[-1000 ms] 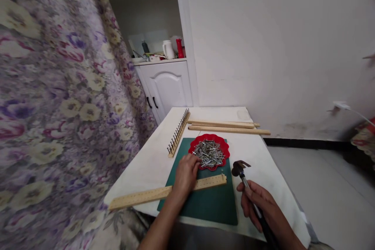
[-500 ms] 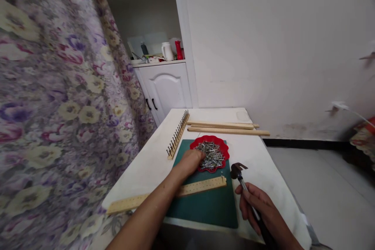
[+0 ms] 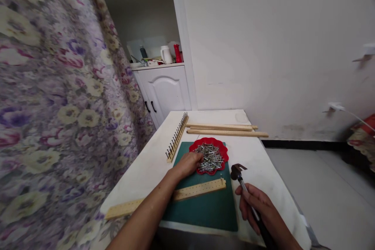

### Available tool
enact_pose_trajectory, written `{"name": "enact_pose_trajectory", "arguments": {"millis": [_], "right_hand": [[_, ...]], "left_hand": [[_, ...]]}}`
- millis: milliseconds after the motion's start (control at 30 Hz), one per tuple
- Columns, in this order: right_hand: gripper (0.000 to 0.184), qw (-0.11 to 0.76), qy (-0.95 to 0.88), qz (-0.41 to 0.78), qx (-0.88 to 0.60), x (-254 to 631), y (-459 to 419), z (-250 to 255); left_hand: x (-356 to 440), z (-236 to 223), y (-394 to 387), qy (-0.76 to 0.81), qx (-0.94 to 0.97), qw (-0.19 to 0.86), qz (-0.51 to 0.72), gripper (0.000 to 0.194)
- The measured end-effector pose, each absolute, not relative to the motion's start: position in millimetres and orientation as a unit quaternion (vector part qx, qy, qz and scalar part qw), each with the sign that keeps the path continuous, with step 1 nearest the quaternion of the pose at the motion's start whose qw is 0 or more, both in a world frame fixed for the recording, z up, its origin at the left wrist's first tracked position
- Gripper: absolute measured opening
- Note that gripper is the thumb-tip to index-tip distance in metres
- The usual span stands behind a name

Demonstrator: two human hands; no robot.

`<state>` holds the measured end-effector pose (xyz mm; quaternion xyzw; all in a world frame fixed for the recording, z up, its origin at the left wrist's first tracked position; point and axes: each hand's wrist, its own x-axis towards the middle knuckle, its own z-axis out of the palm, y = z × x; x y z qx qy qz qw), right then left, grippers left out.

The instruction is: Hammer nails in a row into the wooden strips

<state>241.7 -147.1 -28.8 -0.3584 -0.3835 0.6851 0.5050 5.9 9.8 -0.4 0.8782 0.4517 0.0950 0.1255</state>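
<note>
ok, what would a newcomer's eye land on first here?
Probably the scalloped red dish heaped with nails on the green mat, the left hand over its left rim. Next, likely the claw hammer in the right hand, right of the mat. Then the wooden strip bristling with upright nails, toward the table's far left.

Floral curtain (image 3: 73,97) is hanging left, white cabinet (image 3: 168,91) is standing beside it, pale wall (image 3: 258,43) is filling the back, grey floor (image 3: 316,179) is showing right.
</note>
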Motion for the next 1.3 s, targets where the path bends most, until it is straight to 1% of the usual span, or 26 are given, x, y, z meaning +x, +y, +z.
{"name": "enact_pose_trajectory", "arguments": {"millis": [167,300,533,600,700,800,867,933,1100,1300], "right_hand": [[0.036,0.512,-0.385,0.674,-0.367,241,-146,-26],[0.034,0.523,-0.394,0.666,-0.359,240,-144,-30],[0.037,0.529,-0.406,0.649,-0.367,241,-141,-35],[0.037,0.531,-0.404,0.646,-0.37,242,-142,-32],[0.035,0.532,-0.403,0.647,-0.369,244,-144,-26],[0.035,0.53,-0.404,0.649,-0.368,246,-145,-23],[0.035,0.529,-0.405,0.647,-0.371,247,-145,-22],[0.036,0.528,-0.406,0.646,-0.374,247,-145,-22],[0.036,0.525,-0.406,0.652,-0.366,249,-143,-25],[0.035,0.525,-0.407,0.652,-0.366,249,-144,-25]], "left_hand": [[0,6,-1,0.435,0.88,0.137,0.133,0.021],[4,9,-12,0.422,0.881,0.137,0.165,0.023],[21,1,-25,0.45,0.824,0.185,0.289,0.015],[26,-6,-34,0.476,0.783,0.223,0.332,0.011],[36,-20,-52,0.489,0.723,0.322,0.368,0.003],[46,-36,-69,0.481,0.671,0.407,0.39,0.012],[53,-44,-76,0.477,0.65,0.426,0.409,0.017],[58,-50,-77,0.482,0.647,0.412,0.422,0.021],[63,-52,-75,0.502,0.678,0.325,0.427,0.023],[68,-46,-76,0.497,0.694,0.292,0.432,0.021]]}}
